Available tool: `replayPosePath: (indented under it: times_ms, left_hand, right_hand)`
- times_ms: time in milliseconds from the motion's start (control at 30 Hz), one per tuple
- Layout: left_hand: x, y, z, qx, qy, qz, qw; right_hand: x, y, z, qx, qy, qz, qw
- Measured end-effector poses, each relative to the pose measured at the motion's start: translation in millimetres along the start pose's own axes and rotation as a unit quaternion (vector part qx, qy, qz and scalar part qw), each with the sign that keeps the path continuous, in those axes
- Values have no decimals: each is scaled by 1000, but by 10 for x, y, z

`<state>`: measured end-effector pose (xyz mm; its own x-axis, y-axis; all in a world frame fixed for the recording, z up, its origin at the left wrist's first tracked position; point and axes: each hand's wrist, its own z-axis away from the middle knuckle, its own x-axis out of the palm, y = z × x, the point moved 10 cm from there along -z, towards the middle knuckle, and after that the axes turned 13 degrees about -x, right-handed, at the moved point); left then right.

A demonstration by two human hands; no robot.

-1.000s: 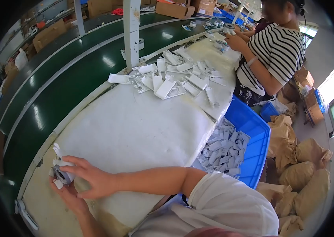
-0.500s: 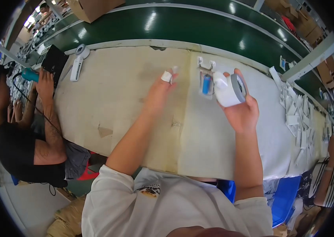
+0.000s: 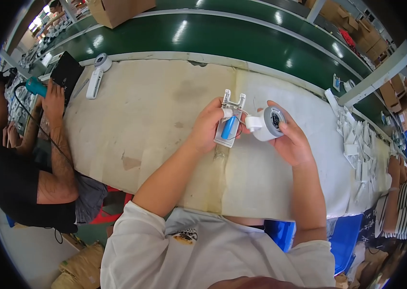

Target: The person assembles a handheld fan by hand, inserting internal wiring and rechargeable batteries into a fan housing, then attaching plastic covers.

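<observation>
My left hand point(image 3: 209, 126) grips a white plastic handle shell point(image 3: 223, 140) by its left side, a white wrap around one finger. Inside the shell lies a blue cylindrical battery point(image 3: 229, 127) with thin dark wires, and two prongs stick up at its far end. My right hand point(image 3: 294, 139) is closed around a round white head with a grey rim point(image 3: 267, 124), whose dark round face is turned to the right. The head's short neck points left at the shell, and a thin wire seems to run between the two parts. Both are held above the table.
A finished-looking white handheld device point(image 3: 96, 79) lies at the table's far left. White plastic parts point(image 3: 359, 144) are heaped on the right. Beyond the table point(image 3: 160, 91) runs a green conveyor point(image 3: 150, 36). At left, a co-worker's hand point(image 3: 54, 101) holds a teal power tool point(image 3: 35, 87).
My left hand has moved right and taken hold of the battery shell, which is now lifted and tilted. My right hand has come slightly nearer with the round head, its face turned more upward.
</observation>
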<state>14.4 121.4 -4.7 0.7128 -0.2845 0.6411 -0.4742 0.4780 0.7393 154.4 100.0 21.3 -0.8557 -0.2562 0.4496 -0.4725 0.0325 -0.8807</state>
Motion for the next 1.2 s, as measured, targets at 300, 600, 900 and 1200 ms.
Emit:
replayPosePath:
  times_ms: [300, 600, 900, 1200]
  left_hand:
    - [263, -217, 43, -90, -54, 52, 993]
    - [191, -313, 83, -151, 42, -162, 974]
    - [159, -354, 105, -96, 49, -265, 958]
    - [457, -417, 154, -26, 29, -549, 835]
  right_hand:
    - [-149, 144, 204, 1, -7, 56, 998]
    - [-14, -541, 302, -373, -59, 551, 744]
    - [-18, -468, 291, -346, -61, 566, 746]
    - [-97, -351, 324, -122, -131, 270, 946]
